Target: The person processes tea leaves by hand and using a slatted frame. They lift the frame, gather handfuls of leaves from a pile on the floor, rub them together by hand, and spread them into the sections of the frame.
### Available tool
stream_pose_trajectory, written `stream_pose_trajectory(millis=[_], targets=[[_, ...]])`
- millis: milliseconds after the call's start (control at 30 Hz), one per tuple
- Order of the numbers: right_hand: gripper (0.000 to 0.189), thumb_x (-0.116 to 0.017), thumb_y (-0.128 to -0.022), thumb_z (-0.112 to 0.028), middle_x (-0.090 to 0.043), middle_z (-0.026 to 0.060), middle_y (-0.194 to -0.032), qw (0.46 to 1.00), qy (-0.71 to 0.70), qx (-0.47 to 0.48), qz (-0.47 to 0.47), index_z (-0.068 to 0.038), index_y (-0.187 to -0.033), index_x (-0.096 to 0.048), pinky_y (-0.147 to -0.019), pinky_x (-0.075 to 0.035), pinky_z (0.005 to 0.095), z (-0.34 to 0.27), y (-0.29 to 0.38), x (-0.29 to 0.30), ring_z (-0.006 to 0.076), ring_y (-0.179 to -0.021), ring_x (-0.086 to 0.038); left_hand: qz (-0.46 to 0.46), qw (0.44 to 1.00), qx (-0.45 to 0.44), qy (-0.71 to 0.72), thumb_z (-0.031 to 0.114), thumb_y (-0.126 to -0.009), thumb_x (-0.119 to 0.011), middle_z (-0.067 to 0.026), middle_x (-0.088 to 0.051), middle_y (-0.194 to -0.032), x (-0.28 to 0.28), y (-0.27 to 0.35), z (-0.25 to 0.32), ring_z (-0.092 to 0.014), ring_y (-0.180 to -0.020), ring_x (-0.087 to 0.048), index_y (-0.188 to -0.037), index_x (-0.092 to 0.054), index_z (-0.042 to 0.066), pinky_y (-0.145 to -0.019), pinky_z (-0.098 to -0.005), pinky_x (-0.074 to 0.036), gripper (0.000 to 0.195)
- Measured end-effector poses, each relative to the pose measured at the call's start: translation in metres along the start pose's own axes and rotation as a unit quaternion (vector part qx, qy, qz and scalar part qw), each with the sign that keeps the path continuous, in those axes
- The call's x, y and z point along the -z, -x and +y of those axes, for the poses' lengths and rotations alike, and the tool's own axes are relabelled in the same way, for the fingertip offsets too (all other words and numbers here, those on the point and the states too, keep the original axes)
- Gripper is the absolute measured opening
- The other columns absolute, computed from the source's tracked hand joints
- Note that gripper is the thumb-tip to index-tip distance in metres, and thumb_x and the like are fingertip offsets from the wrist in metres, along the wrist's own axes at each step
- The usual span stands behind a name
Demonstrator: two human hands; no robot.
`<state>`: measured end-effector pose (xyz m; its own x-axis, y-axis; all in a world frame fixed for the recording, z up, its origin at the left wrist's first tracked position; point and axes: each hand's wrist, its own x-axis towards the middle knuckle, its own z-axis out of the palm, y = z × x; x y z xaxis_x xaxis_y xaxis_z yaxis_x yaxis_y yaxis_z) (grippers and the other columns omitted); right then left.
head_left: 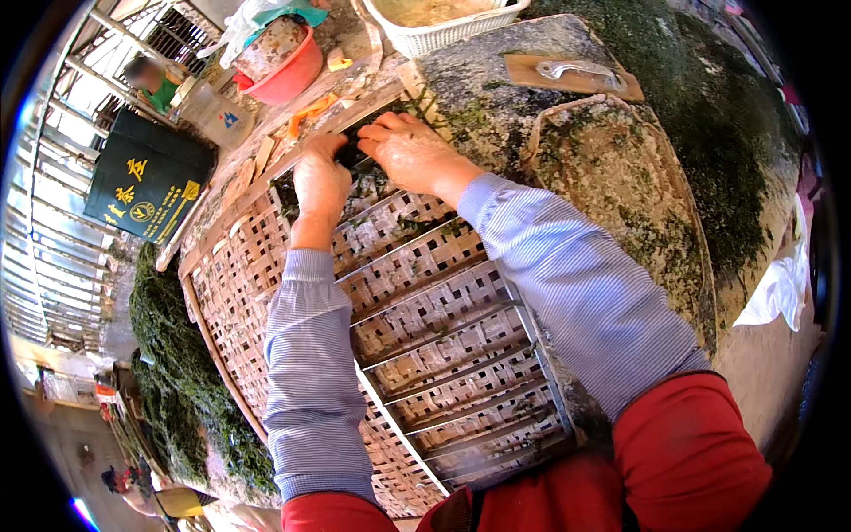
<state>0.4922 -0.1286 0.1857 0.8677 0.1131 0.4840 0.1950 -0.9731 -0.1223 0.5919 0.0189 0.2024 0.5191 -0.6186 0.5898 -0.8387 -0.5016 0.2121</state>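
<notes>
My left hand [321, 179] presses with bent fingers at the far end of a slatted metal frame [542, 359], which lies on a woven bamboo tray [233, 266]. Beside it, my right hand [409, 149] rests on dark green, seaweed-like strands [369, 183] that fill the frame's far compartments. The two hands are close together but apart. The fingertips partly hide in the dark strands, so a firm grip on them does not show. Nearer compartments show the bamboo weave with a few green scraps. Both forearms wear striped sleeve covers.
A wooden float with a metal handle [575, 74] lies on the right-hand surface, near a white plastic basket [442, 36]. A red basin [286, 73], a clear container [216, 116] and a dark printed box [149, 176] stand at upper left. Green heaps [179, 372] flank the tray. Other people appear at left.
</notes>
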Motion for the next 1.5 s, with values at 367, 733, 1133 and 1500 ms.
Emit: stream_pose_trajectory(millis=[367,733,1133,1500], targets=[[0.028,-0.046,-0.083,-0.007,-0.052,0.0116,-0.113,0.997,0.021,0.006,0.079,0.0,-0.108,-0.054,-0.098,-0.037,0.0373,0.005,0.001,-0.004,0.0259,-0.111,-0.047,-0.018,0.999,-0.025,0.016,-0.013,-0.061,-0.044,-0.017,-0.059,-0.109,0.045,0.01,-0.008,-0.033,-0.104,-0.055,-0.104,-0.061,0.004,-0.093,-0.0364,-0.043,0.049],[0.022,-0.054,-0.081,-0.01,-0.055,0.0105,-0.107,0.988,0.112,0.101,-0.015,-0.007,-0.101,-0.063,-0.093,-0.041,0.0393,-0.004,-0.027,0.034,0.0252,-0.109,-0.049,0.059,0.983,-0.021,-0.172,-0.006,-0.067,-0.051,-0.0092,-0.053,-0.116,0.031,0.057,-0.004,-0.028,-0.113,-0.046,-0.106,-0.059,0.003,-0.099,-0.0431,-0.033,0.041],[0.02,-0.063,-0.078,-0.025,-0.063,0.0088,-0.075,0.963,-0.27,-0.007,0.02,-0.009,-0.066,-0.063,-0.071,-0.049,0.0404,-0.008,-0.054,0.003,0.0255,-0.076,-0.062,0.064,0.977,0.067,-0.19,0.001,-0.065,-0.057,-0.0067,-0.058,-0.087,0.03,0.067,-0.014,-0.025,-0.087,-0.055,-0.081,-0.065,0.006,-0.086,-0.0367,-0.042,0.018],[0.017,-0.053,-0.083,-0.018,-0.061,0.0069,-0.078,0.943,0.305,0.068,-0.11,-0.004,-0.08,-0.063,-0.071,-0.055,0.034,0.03,-0.033,0.044,0.022,-0.077,-0.063,0.076,0.973,-0.018,-0.217,-0.004,-0.067,-0.054,-0.0042,-0.049,-0.125,0.037,0.058,0.0,-0.025,-0.117,-0.045,-0.11,-0.057,0.012,-0.099,-0.0387,-0.035,0.046]])
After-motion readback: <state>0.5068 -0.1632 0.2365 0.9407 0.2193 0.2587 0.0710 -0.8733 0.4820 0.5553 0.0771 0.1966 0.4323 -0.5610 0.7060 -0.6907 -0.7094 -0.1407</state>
